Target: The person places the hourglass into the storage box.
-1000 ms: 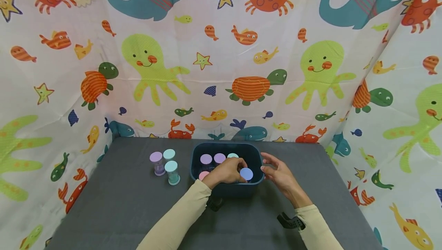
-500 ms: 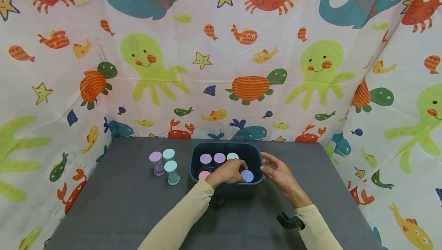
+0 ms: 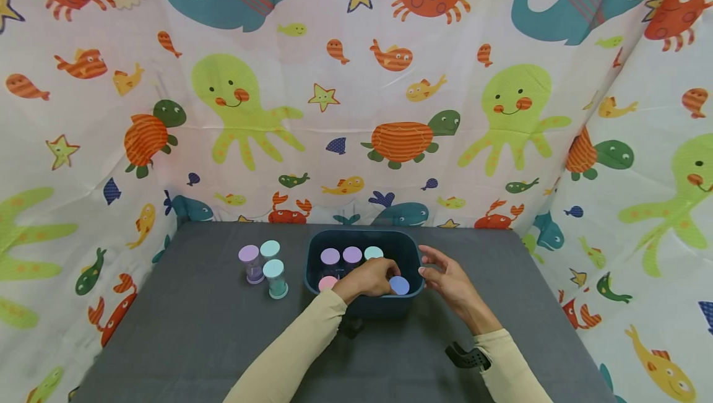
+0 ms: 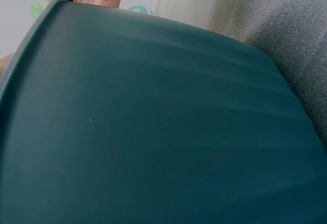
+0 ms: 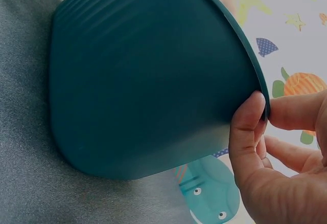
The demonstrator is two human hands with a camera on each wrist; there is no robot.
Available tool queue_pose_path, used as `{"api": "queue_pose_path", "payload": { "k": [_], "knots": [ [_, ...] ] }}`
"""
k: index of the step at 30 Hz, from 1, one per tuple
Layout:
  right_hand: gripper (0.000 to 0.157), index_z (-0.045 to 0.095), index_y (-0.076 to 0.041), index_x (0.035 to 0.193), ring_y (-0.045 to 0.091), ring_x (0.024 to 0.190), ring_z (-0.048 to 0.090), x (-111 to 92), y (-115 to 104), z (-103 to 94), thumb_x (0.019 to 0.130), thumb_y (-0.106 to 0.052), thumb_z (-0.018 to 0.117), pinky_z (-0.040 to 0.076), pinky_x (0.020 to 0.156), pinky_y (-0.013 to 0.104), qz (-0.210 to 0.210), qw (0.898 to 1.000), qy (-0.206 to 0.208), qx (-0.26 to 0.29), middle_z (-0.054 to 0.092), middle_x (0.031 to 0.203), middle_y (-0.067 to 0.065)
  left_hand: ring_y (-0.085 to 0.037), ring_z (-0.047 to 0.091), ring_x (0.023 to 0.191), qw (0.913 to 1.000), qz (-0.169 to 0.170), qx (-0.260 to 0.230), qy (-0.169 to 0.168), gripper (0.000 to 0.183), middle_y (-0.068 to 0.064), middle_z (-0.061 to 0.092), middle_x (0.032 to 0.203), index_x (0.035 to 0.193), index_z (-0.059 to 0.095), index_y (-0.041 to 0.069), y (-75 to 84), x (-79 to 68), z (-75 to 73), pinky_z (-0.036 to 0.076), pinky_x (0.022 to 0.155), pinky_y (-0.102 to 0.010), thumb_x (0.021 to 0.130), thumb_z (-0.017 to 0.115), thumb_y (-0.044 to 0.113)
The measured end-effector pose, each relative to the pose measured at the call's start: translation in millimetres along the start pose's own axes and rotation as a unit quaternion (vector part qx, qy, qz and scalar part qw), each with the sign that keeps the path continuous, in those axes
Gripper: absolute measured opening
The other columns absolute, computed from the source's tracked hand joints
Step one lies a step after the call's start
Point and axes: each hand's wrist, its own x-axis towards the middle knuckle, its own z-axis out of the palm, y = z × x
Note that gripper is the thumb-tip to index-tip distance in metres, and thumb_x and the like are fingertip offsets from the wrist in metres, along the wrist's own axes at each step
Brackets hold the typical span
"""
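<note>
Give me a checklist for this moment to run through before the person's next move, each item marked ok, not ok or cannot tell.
1. Bin steadied: ok; the right hand pinches the bin at its rim.
2. Left hand clear of the bin: not ok; its fingers are inside.
3. Firm hold on the blue-lidded jar: cannot tell; the fingers are beside its lid, partly hidden.
4. Blue-lidded jar standing on the bin's floor: cannot tell; its base is hidden.
5. Jars outside upright: ok; one purple-lidded jar and two mint-lidded jars stand left of the bin.
</note>
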Motion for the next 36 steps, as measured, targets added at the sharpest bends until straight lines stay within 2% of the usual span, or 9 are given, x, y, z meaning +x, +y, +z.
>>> {"api": "queue_pose_path", "payload": {
  "k": [10,15,20,23,30,36],
  "knots": [
    [0.054,0.041,-0.014,0.148,0.030,0.103,0.052,2,1,1.5,0.097,-0.007,0.057,0.052,0.079,0.029,-0.001,1.000,0.001,0.009,0.040,0.127,0.013,-0.010,0.061,0.084,0.9982,0.012,-0.058,0.012,0.039,-0.004,0.069,0.099,0.111,0.068,0.007,-4.7,-13.5,-8.0,0.052,0.080,-0.023,0.077,0.084,0.018],
    [0.054,0.040,-0.014,0.149,0.023,0.099,0.053,2,1,0.6,0.098,-0.007,0.056,0.052,0.078,0.027,-0.001,1.000,0.000,0.008,0.040,0.128,0.014,-0.010,0.066,0.089,0.9949,0.014,-0.096,0.028,0.040,-0.006,0.068,0.106,0.115,0.066,0.006,-7.7,-20.7,-10.6,0.055,0.082,-0.024,0.080,0.081,0.021],
    [0.054,0.040,-0.015,0.149,0.020,0.098,0.054,1,0,-0.5,0.098,-0.009,0.057,0.051,0.079,0.027,0.002,1.000,0.001,0.006,0.039,0.131,0.016,-0.012,0.067,0.095,0.9921,0.028,-0.111,0.052,0.038,-0.010,0.068,0.114,0.118,0.064,0.010,-6.1,-31.7,-13.7,0.056,0.084,-0.027,0.085,0.077,0.025],
    [0.054,0.041,-0.015,0.149,0.023,0.100,0.054,1,1,-0.3,0.098,-0.009,0.057,0.051,0.079,0.027,0.003,1.000,0.003,0.006,0.039,0.131,0.016,-0.013,0.067,0.097,0.9907,0.040,-0.110,0.069,0.037,-0.007,0.068,0.115,0.119,0.065,0.013,-5.2,-37.8,-15.3,0.056,0.082,-0.025,0.086,0.076,0.026],
    [0.053,0.041,-0.016,0.148,0.025,0.102,0.053,1,1,1.0,0.098,-0.008,0.057,0.052,0.079,0.027,0.008,1.000,0.005,0.006,0.040,0.129,0.015,-0.023,0.068,0.105,0.9836,0.053,-0.143,0.096,0.037,-0.002,0.068,0.117,0.121,0.065,0.015,-5.1,-56.3,-19.4,0.057,0.077,-0.024,0.088,0.074,0.028],
    [0.053,0.041,-0.016,0.149,0.028,0.103,0.053,0,0,-0.1,0.098,-0.008,0.056,0.051,0.078,0.027,0.005,1.000,0.005,0.008,0.040,0.128,0.014,-0.020,0.067,0.105,0.9768,0.066,-0.148,0.140,0.034,-0.001,0.068,0.116,0.121,0.064,0.014,-10.0,-72.7,-27.9,0.056,0.085,-0.028,0.091,0.071,0.028]
  ]
}}
